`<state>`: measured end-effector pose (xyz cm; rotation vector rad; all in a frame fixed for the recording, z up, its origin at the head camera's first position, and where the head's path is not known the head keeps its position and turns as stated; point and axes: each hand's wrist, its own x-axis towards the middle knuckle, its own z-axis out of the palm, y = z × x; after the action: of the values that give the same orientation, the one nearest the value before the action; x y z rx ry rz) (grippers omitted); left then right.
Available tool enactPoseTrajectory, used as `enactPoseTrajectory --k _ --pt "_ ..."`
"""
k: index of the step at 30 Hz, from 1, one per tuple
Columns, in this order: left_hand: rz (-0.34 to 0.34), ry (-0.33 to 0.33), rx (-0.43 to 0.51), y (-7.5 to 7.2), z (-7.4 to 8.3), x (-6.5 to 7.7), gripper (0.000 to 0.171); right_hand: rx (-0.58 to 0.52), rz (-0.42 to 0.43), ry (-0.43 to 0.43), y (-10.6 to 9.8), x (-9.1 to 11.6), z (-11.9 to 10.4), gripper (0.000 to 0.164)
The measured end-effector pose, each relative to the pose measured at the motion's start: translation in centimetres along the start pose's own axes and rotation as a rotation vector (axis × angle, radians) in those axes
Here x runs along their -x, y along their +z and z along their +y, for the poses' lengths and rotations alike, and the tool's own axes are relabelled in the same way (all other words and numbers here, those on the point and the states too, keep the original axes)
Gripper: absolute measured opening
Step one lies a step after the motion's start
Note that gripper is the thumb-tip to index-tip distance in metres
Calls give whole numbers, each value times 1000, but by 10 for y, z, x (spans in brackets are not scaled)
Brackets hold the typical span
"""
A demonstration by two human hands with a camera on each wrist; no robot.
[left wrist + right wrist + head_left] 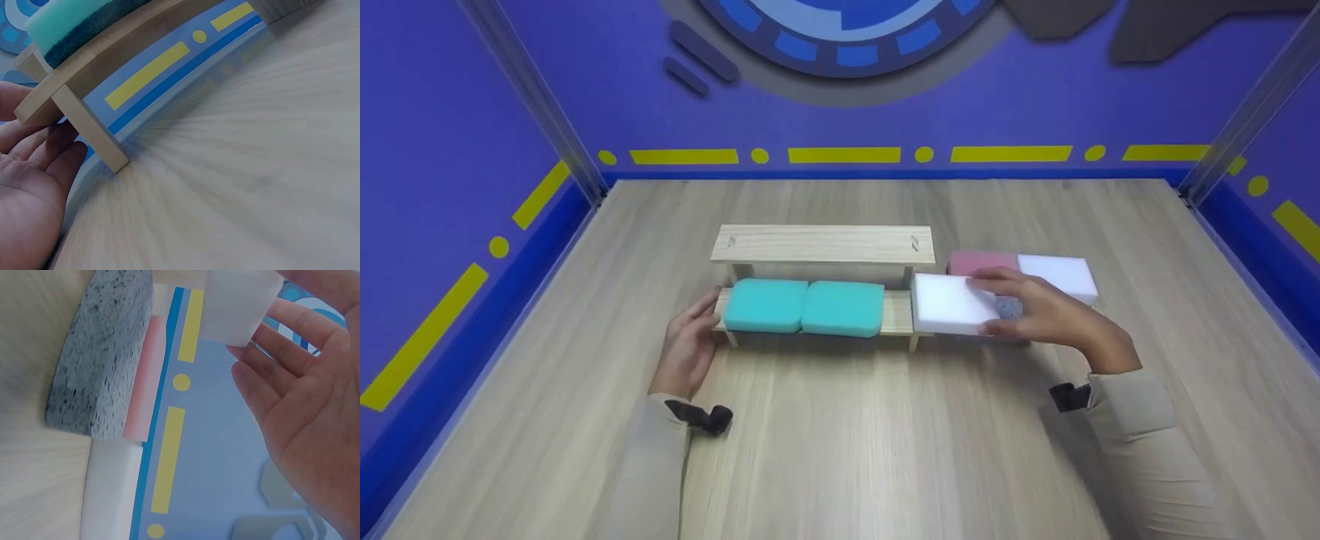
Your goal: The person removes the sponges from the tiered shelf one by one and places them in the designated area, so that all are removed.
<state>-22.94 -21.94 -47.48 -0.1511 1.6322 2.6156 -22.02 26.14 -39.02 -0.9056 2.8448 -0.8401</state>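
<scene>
A small two-tier wooden stand (821,244) stands mid-table, with two teal sponges (767,305) side by side on its lower board. In the left wrist view a dark green layer shows under one teal sponge. My left hand (688,345) holds the left end of that lower board, the thumb at its end and the fingers beneath. By the board's right end, my right hand (1039,307) grips a white sponge block (952,300) between thumb and fingers, raised off the table. Whether the block touches the board, I cannot tell.
Right of the stand, close to my right hand, lie a speckled grey block (107,354), a pink block (982,261) and a second white block (1057,277). A blue panel wall (840,127) with yellow marks bounds the table's back.
</scene>
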Motion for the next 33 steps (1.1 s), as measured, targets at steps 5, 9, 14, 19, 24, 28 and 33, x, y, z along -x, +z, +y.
enactPoseTrajectory --k 5,9,14,19,24,28,33 --pt "-9 -7 0 0 1 1 58 33 24 -20 -3 4 1 62" --pt "3 -17 -5 0 0 1 58 43 29 -9 -4 7 4 64" --pt "14 -21 -10 0 0 0 57 30 26 17 -6 11 7 65" --pt "13 -20 -10 0 0 0 57 19 29 40 -7 15 10 66" --pt "1 -14 -16 0 0 0 57 30 33 39 -8 18 12 67" --pt "-6 -11 -5 -1 -1 0 58 50 51 21 -9 21 15 67" --pt "-8 -2 6 -1 -1 1 59 59 81 -21 -9 26 18 65"
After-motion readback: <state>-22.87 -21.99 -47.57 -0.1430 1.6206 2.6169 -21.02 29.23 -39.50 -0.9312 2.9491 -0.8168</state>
